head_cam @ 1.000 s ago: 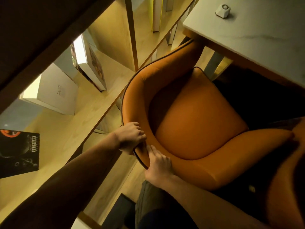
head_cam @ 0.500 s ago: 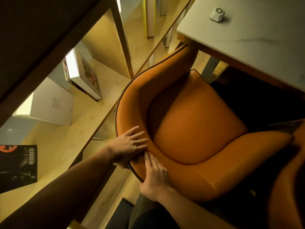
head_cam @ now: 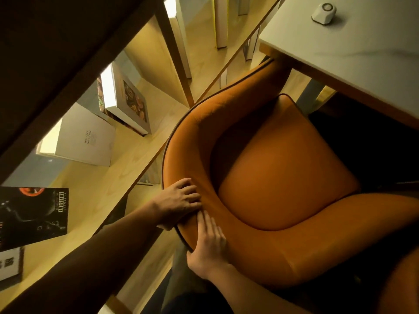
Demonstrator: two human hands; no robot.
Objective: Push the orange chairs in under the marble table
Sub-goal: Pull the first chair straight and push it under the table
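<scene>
An orange chair [head_cam: 283,173] with dark piping stands below me, its seat facing the marble table [head_cam: 362,46] at the upper right. The chair's far armrest tip lies under the table's edge. Both hands rest side by side on the backrest rim. My left hand [head_cam: 179,202] lays its fingers over the top of the rim with the thumb down the outer side. My right hand [head_cam: 208,248] lies with its fingers on the inner face and its thumb behind the rim. Part of a second orange chair [head_cam: 403,288] shows at the bottom right.
A wooden shelf unit [head_cam: 95,196] runs close along the chair's left side, holding a white book [head_cam: 88,139], other standing books and a dark album cover [head_cam: 34,216]. A small white device [head_cam: 323,10] sits on the table. The table's leg [head_cam: 309,96] stands beyond the seat.
My left hand has gone from a curled grasp on the rim to fingers laid along it. The right hand stayed on the backrest. The chair sits slightly closer to the table.
</scene>
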